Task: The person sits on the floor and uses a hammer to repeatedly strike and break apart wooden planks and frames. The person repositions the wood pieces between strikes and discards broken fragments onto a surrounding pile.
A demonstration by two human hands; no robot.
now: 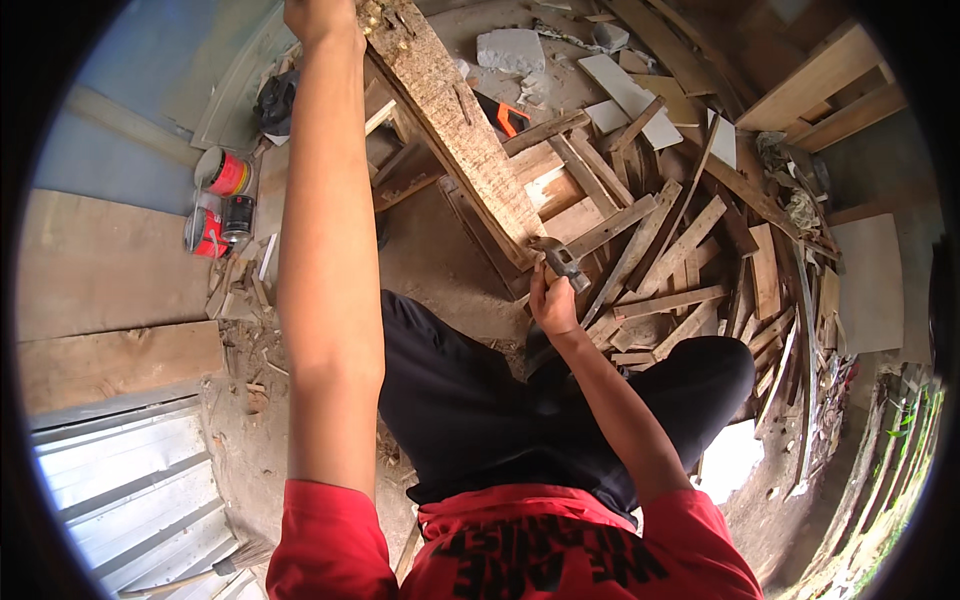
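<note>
A claw hammer (562, 263) is in my right hand (553, 300), its fingers wrapped round the handle close below the metal head. The head lies by the near end of a long, worn wooden plank (455, 110), which runs away from me to the top edge. My left arm stretches far forward, and my left hand (325, 18) is beside the plank's far end. The picture's edge cuts off its fingers, so what they touch is hidden. Bits of debris and dark marks show on the plank's upper face.
Scrap wood strips (680, 250) lie heaped at the right. An orange-handled saw (512, 120) rests behind the plank. Paint cans (222, 172) stand at the left, near a corrugated metal sheet (140, 480). A white block (510, 50) lies at the back.
</note>
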